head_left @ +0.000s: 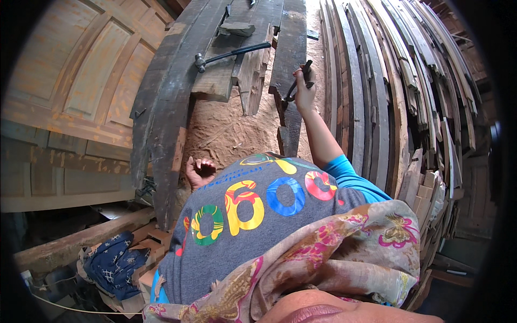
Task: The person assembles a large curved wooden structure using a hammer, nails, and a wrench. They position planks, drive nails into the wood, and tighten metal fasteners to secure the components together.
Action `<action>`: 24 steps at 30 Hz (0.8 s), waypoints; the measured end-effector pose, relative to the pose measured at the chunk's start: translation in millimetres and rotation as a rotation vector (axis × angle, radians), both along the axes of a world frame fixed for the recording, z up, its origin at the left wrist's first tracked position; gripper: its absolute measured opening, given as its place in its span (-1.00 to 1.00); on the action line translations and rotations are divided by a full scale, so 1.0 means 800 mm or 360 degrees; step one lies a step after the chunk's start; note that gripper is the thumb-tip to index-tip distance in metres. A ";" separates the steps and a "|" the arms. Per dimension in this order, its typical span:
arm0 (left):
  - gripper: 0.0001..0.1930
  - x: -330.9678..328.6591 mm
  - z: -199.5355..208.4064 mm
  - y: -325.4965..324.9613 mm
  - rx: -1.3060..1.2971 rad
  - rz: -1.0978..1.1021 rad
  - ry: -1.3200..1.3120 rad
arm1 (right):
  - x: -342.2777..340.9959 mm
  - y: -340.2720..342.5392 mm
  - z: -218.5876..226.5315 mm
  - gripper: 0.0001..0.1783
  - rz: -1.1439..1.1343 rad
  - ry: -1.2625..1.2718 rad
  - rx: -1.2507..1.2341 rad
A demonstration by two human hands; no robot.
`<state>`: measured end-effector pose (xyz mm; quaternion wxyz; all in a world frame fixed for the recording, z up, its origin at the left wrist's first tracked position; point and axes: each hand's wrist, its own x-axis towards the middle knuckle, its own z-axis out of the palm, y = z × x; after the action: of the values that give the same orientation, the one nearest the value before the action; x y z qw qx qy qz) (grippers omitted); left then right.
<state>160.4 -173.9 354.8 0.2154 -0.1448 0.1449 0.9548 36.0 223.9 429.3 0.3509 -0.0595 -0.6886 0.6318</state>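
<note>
My right hand (305, 94) is closed round a dark pincer-like tool (291, 93) with a curved end, held over a long dark plank (288, 59). My fingers hide part of the tool. At the left, my left hand (201, 171) is beside my body near another dark plank (164, 107); its fingers curl loosely and hold nothing I can see. Ahead of me, a hammer (232, 55) with a dark handle and metal head lies across the boards. Below it is a pale, rough-ended wood block (214, 86). A grey wood offcut (237, 29) rests farther back.
Long timber strips (366, 81) stand in rows along the right. Panelled wooden doors (81, 70) are at the left. Sandy brown ground (237, 126) shows between the planks. A dark blue patterned cloth (114, 265) lies at the lower left, beside a thick beam (81, 237).
</note>
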 end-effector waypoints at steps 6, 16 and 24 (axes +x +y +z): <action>-0.52 0.005 -0.005 -0.002 0.0001 0.0001 -0.0048 | -0.062 0.028 0.009 -0.69 0.0117 -0.0247 -0.0378; -0.51 0.015 -0.013 0.016 0.0075 0.0125 -0.0160 | -0.209 0.067 -0.043 -0.62 0.0203 -0.1269 -0.0721; -0.55 0.011 -0.006 0.033 -0.0188 0.0035 -0.0358 | -0.105 0.107 0.015 -0.56 0.0158 -0.0600 -0.1284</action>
<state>169.0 -147.9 350.0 0.2109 -0.2651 0.1742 0.9246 -47.8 309.3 441.3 0.1371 -0.2726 -0.4410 0.8440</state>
